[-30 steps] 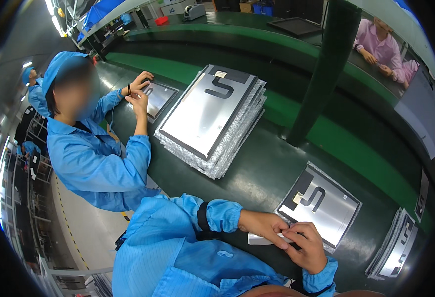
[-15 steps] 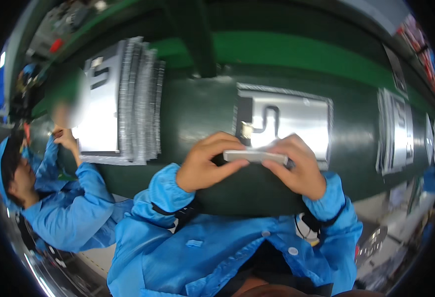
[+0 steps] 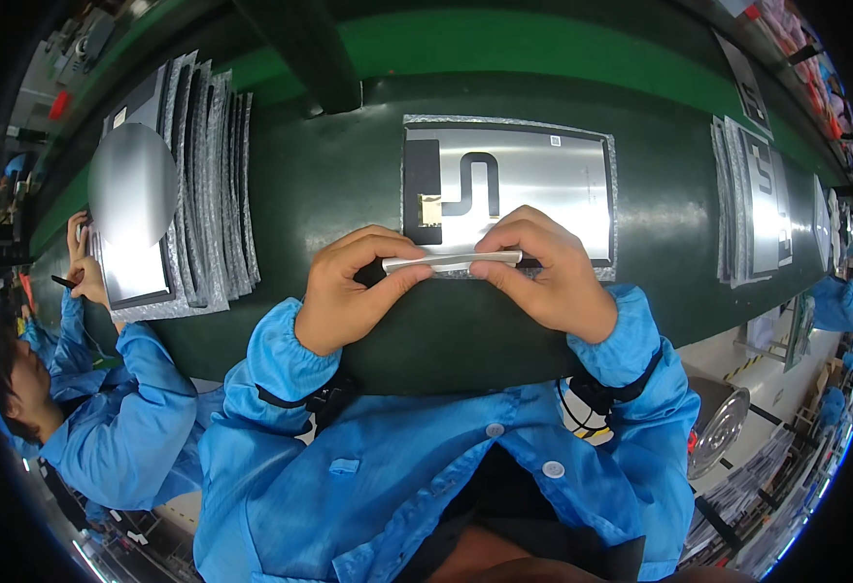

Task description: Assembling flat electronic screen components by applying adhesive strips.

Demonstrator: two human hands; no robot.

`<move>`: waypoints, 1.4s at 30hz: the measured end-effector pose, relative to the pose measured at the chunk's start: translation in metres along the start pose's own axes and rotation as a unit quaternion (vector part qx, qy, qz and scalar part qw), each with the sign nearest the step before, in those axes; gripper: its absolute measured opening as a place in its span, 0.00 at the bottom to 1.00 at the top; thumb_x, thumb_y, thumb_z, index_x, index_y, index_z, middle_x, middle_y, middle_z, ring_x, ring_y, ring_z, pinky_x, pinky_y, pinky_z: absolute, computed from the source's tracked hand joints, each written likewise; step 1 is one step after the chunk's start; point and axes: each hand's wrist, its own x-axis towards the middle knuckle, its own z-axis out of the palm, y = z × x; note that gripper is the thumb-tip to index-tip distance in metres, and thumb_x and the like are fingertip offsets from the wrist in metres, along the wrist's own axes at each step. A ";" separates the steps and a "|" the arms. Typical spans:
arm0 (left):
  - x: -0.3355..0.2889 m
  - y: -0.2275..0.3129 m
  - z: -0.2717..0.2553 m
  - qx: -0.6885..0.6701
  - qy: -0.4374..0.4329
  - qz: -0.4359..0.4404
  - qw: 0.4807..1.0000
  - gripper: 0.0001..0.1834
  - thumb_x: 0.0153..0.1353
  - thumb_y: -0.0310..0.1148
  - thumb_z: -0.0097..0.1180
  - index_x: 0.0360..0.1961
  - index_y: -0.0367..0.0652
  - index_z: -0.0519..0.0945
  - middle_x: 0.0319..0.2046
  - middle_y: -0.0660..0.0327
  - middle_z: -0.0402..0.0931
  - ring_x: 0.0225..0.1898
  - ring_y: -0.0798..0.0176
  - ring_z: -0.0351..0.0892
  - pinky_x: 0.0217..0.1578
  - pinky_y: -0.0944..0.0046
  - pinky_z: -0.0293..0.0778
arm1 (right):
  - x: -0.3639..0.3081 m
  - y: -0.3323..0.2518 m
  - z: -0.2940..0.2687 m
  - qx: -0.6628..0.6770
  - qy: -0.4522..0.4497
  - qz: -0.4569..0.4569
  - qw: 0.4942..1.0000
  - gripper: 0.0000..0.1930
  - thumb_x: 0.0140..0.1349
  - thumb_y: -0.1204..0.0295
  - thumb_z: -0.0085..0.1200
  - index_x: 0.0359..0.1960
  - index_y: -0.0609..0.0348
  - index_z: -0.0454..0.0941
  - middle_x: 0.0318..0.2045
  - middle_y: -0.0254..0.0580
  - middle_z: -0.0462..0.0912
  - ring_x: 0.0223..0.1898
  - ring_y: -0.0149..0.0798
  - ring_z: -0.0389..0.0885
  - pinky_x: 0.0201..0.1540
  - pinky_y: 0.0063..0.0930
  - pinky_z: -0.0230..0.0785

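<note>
strip: thin pale strip (image 3: pixel 452 260), long and narrow, held level between both my hands just above the near edge of the panel (image 3: pixel 543 175).
where: over the dark green belt (image 3: pixel 329 185), close in front of my chest.
handling: looks light and fairly stiff, stays straight across the gap between my hands; thin enough that I judge it could bend or kink if squeezed mid-span. Smooth surface, probably a bit slippery.
grip spot: best taken at the two ends, edge-on, as I have it now.
left hand (image 3: pixel 349 291): fingers curled close, thumb under and fingertips on top, pinching the left end.
right hand (image 3: pixel 543 277): same narrow pinch on the right end, knuckles up.
panel: flat silver sheet with a black S-shaped track, lying on the belt, behind the strip; whether the strip touches it I can't tell from this angle.
nearby: stack of panels (image 3: pixel 184 185) to my left, co-worker's hand (image 3: pixel 82 272) at it.
</note>
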 end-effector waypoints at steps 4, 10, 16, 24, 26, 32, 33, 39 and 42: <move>0.006 0.006 0.001 0.019 0.009 0.036 0.999 0.10 0.54 0.20 0.72 0.37 0.34 0.85 0.36 0.52 0.85 0.39 0.58 0.85 0.42 0.62 0.78 | 0.001 -0.004 -0.006 0.012 -0.003 0.026 1.000 0.10 0.59 0.75 0.69 0.40 0.60 0.82 0.35 0.41 0.81 0.37 0.42 0.81 0.40 0.32 0.73; -0.003 0.004 0.000 0.026 0.014 0.036 0.999 0.06 0.57 0.19 0.68 0.34 0.33 0.84 0.34 0.51 0.84 0.36 0.58 0.83 0.39 0.63 0.77 | -0.001 0.002 0.003 0.015 -0.009 -0.016 1.000 0.09 0.61 0.70 0.67 0.39 0.58 0.80 0.35 0.41 0.79 0.38 0.45 0.79 0.40 0.35 0.73; -0.008 0.004 0.000 0.032 0.021 0.020 0.999 0.04 0.58 0.19 0.66 0.34 0.33 0.83 0.35 0.52 0.84 0.37 0.59 0.83 0.39 0.63 0.77 | -0.003 -0.003 0.001 0.007 0.003 -0.024 1.000 0.10 0.62 0.69 0.67 0.38 0.58 0.79 0.35 0.40 0.79 0.38 0.44 0.79 0.40 0.35 0.73; -0.003 0.006 0.007 0.020 0.026 0.063 0.997 0.03 0.60 0.18 0.63 0.34 0.34 0.81 0.38 0.50 0.84 0.42 0.57 0.84 0.45 0.61 0.78 | -0.007 0.001 -0.003 0.019 0.011 -0.048 0.999 0.08 0.61 0.70 0.66 0.35 0.58 0.79 0.34 0.40 0.79 0.38 0.44 0.79 0.41 0.36 0.72; -0.005 0.009 0.008 -0.005 0.026 0.047 0.999 0.04 0.60 0.18 0.63 0.35 0.34 0.81 0.38 0.50 0.84 0.43 0.56 0.84 0.46 0.61 0.78 | -0.003 0.005 -0.002 0.011 0.005 -0.054 0.998 0.08 0.61 0.70 0.66 0.35 0.57 0.78 0.34 0.40 0.79 0.38 0.45 0.79 0.41 0.37 0.72; -0.006 -0.001 0.012 -0.030 0.035 0.028 0.999 0.15 0.53 0.18 0.72 0.40 0.36 0.81 0.38 0.51 0.85 0.40 0.56 0.86 0.44 0.60 0.80 | -0.004 0.004 0.000 0.004 -0.021 -0.050 0.998 0.09 0.63 0.68 0.65 0.36 0.58 0.80 0.33 0.40 0.80 0.40 0.46 0.80 0.43 0.38 0.73; -0.006 -0.001 0.012 -0.030 0.038 0.028 0.998 0.15 0.53 0.18 0.72 0.40 0.36 0.81 0.38 0.51 0.85 0.40 0.56 0.86 0.44 0.60 0.80 | -0.003 0.004 -0.001 0.004 -0.024 -0.052 0.998 0.09 0.63 0.68 0.65 0.36 0.58 0.80 0.33 0.40 0.80 0.40 0.46 0.80 0.43 0.38 0.73; -0.008 0.005 0.012 0.019 0.022 0.039 0.999 0.12 0.52 0.19 0.73 0.37 0.35 0.83 0.35 0.53 0.86 0.38 0.58 0.86 0.41 0.62 0.79 | -0.006 -0.001 -0.001 0.015 -0.046 -0.042 0.998 0.08 0.63 0.67 0.65 0.35 0.57 0.80 0.34 0.40 0.80 0.39 0.46 0.81 0.42 0.38 0.74; -0.008 0.008 0.011 -0.025 0.035 -0.017 0.999 0.11 0.53 0.19 0.72 0.37 0.35 0.84 0.36 0.53 0.86 0.38 0.58 0.86 0.42 0.62 0.79 | -0.005 -0.004 -0.004 0.000 -0.048 -0.053 0.997 0.09 0.64 0.66 0.64 0.35 0.58 0.80 0.34 0.41 0.80 0.38 0.46 0.81 0.42 0.38 0.73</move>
